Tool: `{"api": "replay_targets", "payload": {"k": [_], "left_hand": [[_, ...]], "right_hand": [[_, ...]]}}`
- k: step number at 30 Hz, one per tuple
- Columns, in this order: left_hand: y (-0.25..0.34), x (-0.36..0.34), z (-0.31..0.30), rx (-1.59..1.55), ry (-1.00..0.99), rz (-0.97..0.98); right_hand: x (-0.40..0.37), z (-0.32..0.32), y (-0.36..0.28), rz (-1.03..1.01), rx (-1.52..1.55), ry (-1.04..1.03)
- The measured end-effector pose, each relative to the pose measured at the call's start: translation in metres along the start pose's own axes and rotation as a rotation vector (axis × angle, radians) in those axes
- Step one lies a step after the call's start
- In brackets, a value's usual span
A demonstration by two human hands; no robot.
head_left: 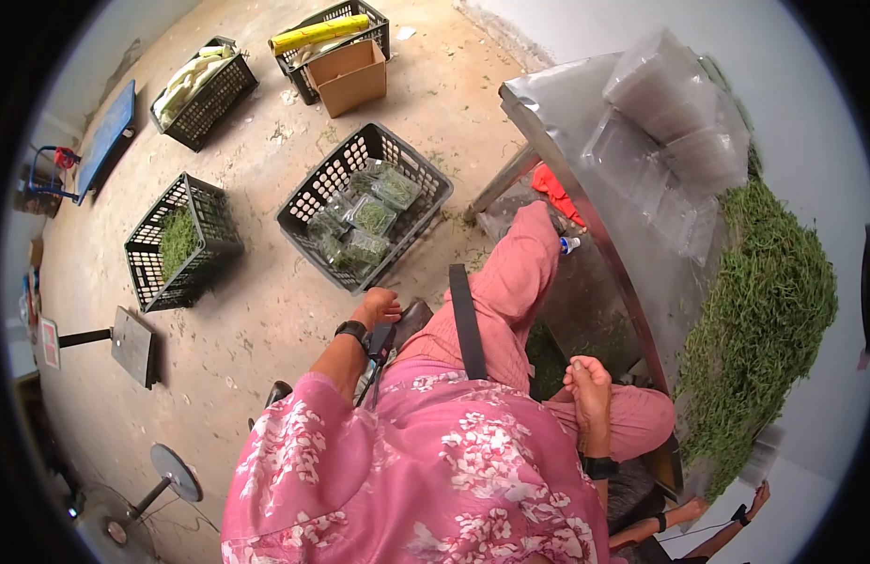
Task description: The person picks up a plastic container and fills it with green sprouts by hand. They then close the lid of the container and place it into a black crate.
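My left hand (379, 306) is loosely curled beside my left thigh, just below the near edge of a black crate (299, 226). Inside that crate lie several clear plastic boxes (374, 216) packed with green sprigs. Over my bent right leg, my right hand (590, 381) is closed in a loose fist, and nothing shows in it. Beyond it, to the right, runs the metal table (609, 221), bearing a big heap of green leafy stems (764, 329). Stacks of clear plastic trays (675, 113) lean at the table's far end.
On the floor stand a crate of greens (224, 226), a crate of pale vegetables (214, 103), a cardboard box (349, 80), a scale (134, 348) and a blue trolley (109, 132). Another person's hands (689, 510) appear at lower right. A red cloth (555, 193) lies by the table leg.
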State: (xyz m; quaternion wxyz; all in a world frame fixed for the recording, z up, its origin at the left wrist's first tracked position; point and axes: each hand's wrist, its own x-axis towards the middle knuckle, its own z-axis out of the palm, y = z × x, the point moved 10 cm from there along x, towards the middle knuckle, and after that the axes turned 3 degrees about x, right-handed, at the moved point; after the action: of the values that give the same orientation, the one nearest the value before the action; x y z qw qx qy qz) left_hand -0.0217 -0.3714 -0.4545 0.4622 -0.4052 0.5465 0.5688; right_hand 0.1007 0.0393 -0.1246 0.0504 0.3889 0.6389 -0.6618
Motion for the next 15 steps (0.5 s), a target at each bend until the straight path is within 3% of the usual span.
{"api": "replay_targets", "payload": {"k": [6,15], "left_hand": [[0.033,-0.028,0.027,0.045,-0.072,0.038],[0.121,-0.111,0.1,0.201,-0.25,0.392]], "right_hand": [[0.0,0.0,0.002,-0.006,-0.008,-0.023],[0.0,0.003,-0.001,-0.035,0.012,-0.056]]}}
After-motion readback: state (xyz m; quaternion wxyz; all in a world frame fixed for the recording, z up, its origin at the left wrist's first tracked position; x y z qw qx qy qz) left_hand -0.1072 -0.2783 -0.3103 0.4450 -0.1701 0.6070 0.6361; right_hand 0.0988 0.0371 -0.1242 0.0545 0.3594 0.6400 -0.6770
